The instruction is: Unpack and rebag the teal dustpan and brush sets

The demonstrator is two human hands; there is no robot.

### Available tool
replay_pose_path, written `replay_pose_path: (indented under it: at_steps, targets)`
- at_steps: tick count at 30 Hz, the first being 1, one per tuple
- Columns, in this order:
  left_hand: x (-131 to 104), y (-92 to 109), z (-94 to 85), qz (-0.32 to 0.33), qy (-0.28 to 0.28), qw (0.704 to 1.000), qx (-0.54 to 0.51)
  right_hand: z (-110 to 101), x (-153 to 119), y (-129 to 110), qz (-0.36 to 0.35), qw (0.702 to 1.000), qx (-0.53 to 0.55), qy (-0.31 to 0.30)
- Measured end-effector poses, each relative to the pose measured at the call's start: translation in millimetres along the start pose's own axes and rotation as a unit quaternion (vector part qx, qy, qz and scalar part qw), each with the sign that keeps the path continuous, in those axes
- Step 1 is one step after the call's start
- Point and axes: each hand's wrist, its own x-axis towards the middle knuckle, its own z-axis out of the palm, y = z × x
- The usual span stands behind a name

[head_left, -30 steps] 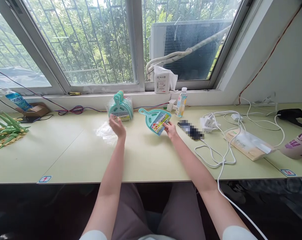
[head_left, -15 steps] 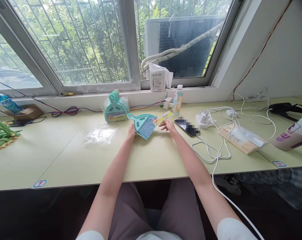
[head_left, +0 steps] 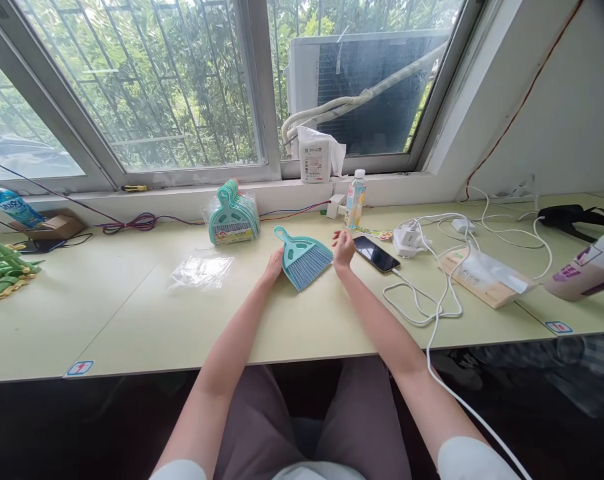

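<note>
The paper label (head_left: 375,233) has just come away from the brush (head_left: 309,268). Half a second ago it was at the fingers of the right hand (head_left: 344,250); now it lies on the table (head_left: 147,333) beyond that hand and a little to its right, behind the phone (head_left: 377,255). This means, I judge, that the separating of the label is finished, and the bristles are now fully uncovered.

The left hand (head_left: 275,265) grasps the dustpan (head_left: 292,240) by its left edge, and the brush sits inside it. So both are directly to the right of this hand, with the handle pointing away beyond it and the bristles turned toward the person. Whether the dustpan also rests on the table, I cannot tell.

The right hand is released: its fingers are lifted and loosely bent, and I see nothing in them. The brush lies just to the left of its wrist; if they touch, it is not clear.

To the left of the left hand lies a plastic bag (head_left: 202,269), and beyond that hand, more to the left, stands a row of wrapped dustpans (head_left: 235,217).
</note>
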Motion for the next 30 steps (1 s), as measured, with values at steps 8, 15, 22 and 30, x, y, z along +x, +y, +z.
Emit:
replay_pose_path:
  at_steps: [8,15,22,30]
  targets:
    - [-7,8,4.9,0.051,-0.051,0.997,0.025,35,-45,-22,-0.225,0.922,-0.300,-0.102]
    - [-10,20,9.8,0.037,-0.139,0.989,0.017,27,-31,-14,-0.144,0.964,-0.221,-0.035]
    - [-8,25,8.1,0.060,-0.152,0.986,0.039,26,-24,-13,-0.067,0.987,-0.148,-0.016]
    - [0,15,24.0,0.099,-0.078,0.989,0.073,15,-19,-19,-0.006,0.997,-0.081,0.013]
